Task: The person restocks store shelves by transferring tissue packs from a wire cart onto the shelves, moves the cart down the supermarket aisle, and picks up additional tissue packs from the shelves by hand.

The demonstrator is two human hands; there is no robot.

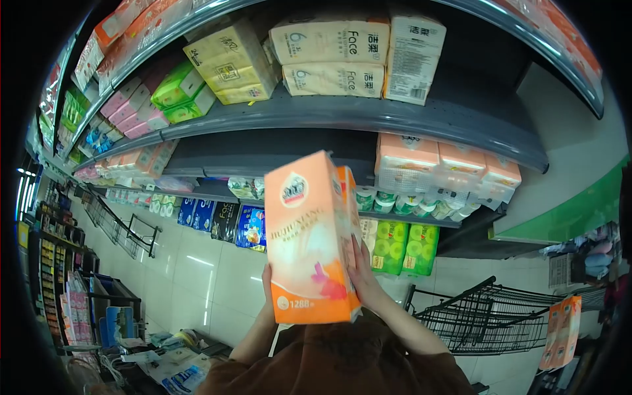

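Observation:
An orange-and-white tissue pack (pixel 306 243) is held upright and slightly tilted in front of my chest, between both hands. Its front carries a round logo and the number 1288. A second orange pack edge (pixel 347 191) shows just behind its right side. My right hand (pixel 364 276) presses against the right side, fingers reaching up along it. At the lower left edge, my left hand (pixel 267 284) grips the pack, most of its fingers hidden behind it. Similar peach tissue packs (pixel 408 158) sit on the middle shelf, beyond the pack.
The upper shelf (pixel 316 112) bears cream Face tissue packs (pixel 336 43), a yellow pack (pixel 230 62) and green packs (pixel 181 92). Green roll packs (pixel 420 250) stand low down. A black wire cart (pixel 487 316) is at right, with an orange pack (pixel 561 332) beside it. Goods crowd the lower left.

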